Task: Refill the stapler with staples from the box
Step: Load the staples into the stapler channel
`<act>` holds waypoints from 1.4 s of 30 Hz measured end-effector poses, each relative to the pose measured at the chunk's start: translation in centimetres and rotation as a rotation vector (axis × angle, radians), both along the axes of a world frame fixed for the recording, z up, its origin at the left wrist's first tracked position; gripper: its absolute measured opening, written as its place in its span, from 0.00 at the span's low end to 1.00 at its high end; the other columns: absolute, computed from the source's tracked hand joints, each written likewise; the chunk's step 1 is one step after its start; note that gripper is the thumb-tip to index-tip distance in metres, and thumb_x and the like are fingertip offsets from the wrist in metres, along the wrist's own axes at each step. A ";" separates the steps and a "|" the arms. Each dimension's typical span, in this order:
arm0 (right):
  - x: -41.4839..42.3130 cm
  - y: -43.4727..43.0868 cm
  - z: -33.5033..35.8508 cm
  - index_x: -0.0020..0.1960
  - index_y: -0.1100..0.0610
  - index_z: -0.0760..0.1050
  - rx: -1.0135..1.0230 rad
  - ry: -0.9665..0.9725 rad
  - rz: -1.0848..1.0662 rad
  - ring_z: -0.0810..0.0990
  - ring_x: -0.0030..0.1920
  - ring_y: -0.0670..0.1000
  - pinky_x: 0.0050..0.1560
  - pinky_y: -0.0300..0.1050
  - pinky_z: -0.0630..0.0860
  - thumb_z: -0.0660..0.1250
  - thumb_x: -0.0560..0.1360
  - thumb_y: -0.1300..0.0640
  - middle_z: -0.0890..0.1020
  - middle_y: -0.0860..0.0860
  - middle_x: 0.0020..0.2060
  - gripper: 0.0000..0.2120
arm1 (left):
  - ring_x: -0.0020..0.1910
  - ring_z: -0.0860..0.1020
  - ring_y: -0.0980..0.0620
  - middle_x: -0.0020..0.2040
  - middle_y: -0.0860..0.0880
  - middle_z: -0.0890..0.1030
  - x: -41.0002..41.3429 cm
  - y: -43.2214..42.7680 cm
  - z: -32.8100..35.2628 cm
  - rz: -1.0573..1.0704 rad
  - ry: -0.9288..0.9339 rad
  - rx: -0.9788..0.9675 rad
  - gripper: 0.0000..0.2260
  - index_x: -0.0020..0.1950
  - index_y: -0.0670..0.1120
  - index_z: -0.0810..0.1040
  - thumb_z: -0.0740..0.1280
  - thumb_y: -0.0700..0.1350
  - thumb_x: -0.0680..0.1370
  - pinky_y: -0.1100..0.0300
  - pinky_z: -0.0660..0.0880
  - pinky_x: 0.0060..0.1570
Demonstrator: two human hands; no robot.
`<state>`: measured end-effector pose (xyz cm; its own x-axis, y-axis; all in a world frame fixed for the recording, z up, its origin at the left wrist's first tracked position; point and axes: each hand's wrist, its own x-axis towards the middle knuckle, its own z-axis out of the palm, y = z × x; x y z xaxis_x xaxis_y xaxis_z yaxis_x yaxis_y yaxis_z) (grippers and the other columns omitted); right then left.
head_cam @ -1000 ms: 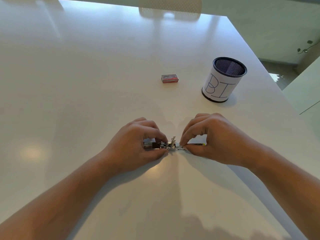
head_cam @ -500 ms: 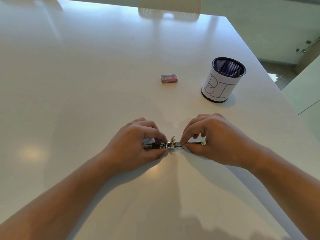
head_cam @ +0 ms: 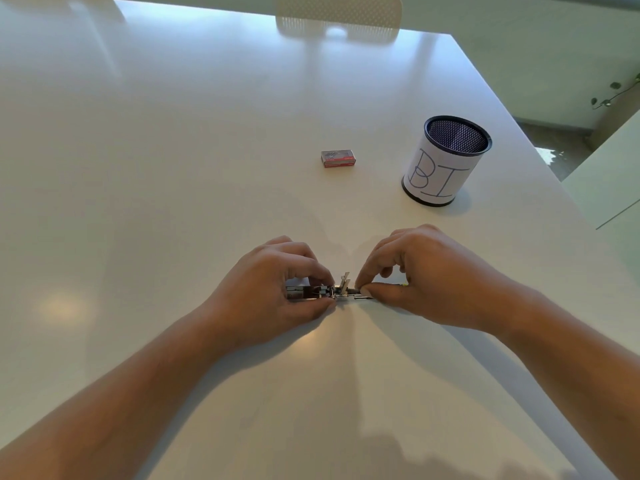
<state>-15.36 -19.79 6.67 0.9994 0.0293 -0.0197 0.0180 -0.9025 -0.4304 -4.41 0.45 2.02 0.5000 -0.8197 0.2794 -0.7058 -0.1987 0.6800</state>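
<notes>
A small metal stapler [head_cam: 313, 292] lies folded open flat on the white table [head_cam: 173, 168], its hinge sticking up between my hands. My left hand [head_cam: 273, 292] pinches the left half, where the shiny staple channel shows. My right hand [head_cam: 422, 278] pinches the right half with thumb and forefinger; a yellow-green tip shows under the fingers. The red staple box [head_cam: 338, 158] lies shut on the table, well beyond both hands. Whether staples sit in the channel I cannot tell.
A black mesh cup [head_cam: 446, 161] wrapped in white paper marked "BI" stands at the right, beyond my right hand. A white chair back [head_cam: 339, 15] is at the table's far edge. The table's right edge runs diagonally past the cup.
None of note: both hands stay pinched on the open stapler in the same spot, with only slight finger shifts of the right hand.
</notes>
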 end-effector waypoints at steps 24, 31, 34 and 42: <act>0.3 0.5 1.1 0.43 0.43 0.84 -0.116 -0.022 0.093 0.75 0.42 0.43 0.40 0.48 0.78 0.73 0.69 0.52 0.84 0.40 0.38 0.05 | 0.46 0.77 0.55 0.41 0.58 0.82 0.2 0.0 -0.1 -0.016 -0.010 0.003 0.07 0.46 0.54 0.85 0.76 0.50 0.69 0.56 0.75 0.44; 0.0 0.7 1.1 0.42 0.43 0.84 -0.147 -0.054 0.090 0.75 0.42 0.43 0.39 0.48 0.78 0.73 0.68 0.50 0.84 0.39 0.38 0.04 | 0.47 0.76 0.56 0.41 0.58 0.82 0.2 0.1 -0.1 -0.007 -0.011 0.012 0.06 0.45 0.55 0.85 0.76 0.51 0.69 0.57 0.75 0.45; -0.1 0.9 1.0 0.43 0.43 0.84 -0.157 -0.058 0.088 0.76 0.43 0.43 0.39 0.48 0.79 0.73 0.69 0.50 0.85 0.38 0.39 0.04 | 0.47 0.76 0.55 0.41 0.58 0.82 0.1 0.0 0.0 -0.005 -0.011 0.014 0.06 0.45 0.55 0.85 0.76 0.51 0.69 0.58 0.75 0.45; -0.2 0.9 0.8 0.43 0.43 0.84 -0.169 -0.079 0.070 0.73 0.41 0.42 0.38 0.47 0.78 0.73 0.69 0.51 0.84 0.38 0.39 0.04 | 0.46 0.77 0.54 0.41 0.58 0.82 0.1 0.1 -0.1 -0.008 -0.017 0.013 0.06 0.45 0.55 0.85 0.76 0.51 0.69 0.58 0.75 0.45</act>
<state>-15.56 -18.94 7.46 0.9936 0.1019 0.0482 0.1112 -0.9570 -0.2681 -4.31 0.50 1.95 0.4883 -0.8275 0.2772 -0.7189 -0.2013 0.6654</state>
